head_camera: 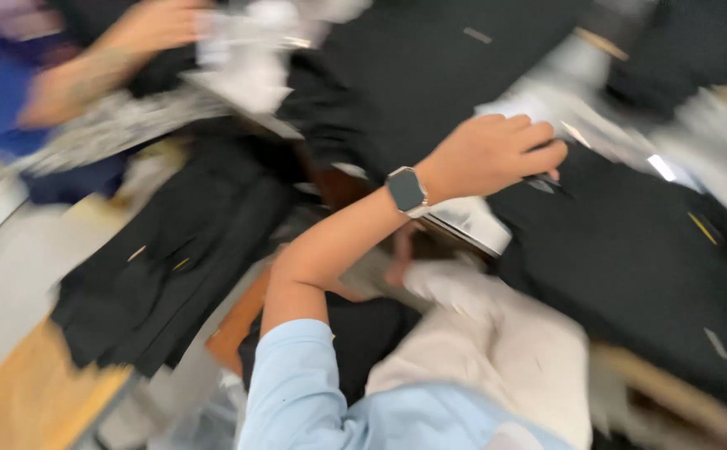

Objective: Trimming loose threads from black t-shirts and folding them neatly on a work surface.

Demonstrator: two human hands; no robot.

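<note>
- The left hand (493,154), with a watch (406,190) on its wrist, is curled closed, pinching a thin dark thing (547,181) at 3 o'clock of it.
- The right hand (398,271) is mostly hidden beneath; I cannot tell its grip.
- Another person's hand (151,25) holds white packaging (247,50) at 11 o'clock.
- Risk: black garments (630,250) could slide off the crowded bench (30,400).

Two hands show, one wristwatch (406,191) on a forearm, and several black garments (172,250), their exact number blurred.

Black garments (172,258) on wooden table (22,400)
</note>
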